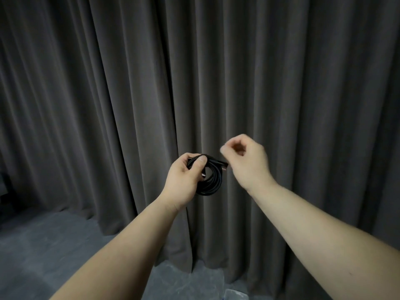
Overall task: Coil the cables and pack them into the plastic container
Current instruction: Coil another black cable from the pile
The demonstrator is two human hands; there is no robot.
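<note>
A grey floor stretches below and to the left of the grip. The hem of a dark grey pleated curtain rests directly on it, bunching slightly where the fabric meets the ground beneath the gripping hand and on both sides.

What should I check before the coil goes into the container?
1. Coil held: ok. The left hand grips the black cable coil, thumb over the loops.
2. Loops gathered: ok. They hang as one round bundle below the thumb.
3. Loose end tucked: not ok. A plug end sticks out to the right of the coil.
4. Right hand free: cannot tell. Its fingers are curled and blurred beside the plug end; contact is unclear.
5. Container located: not ok. Only the curtain and floor are in view.
</note>
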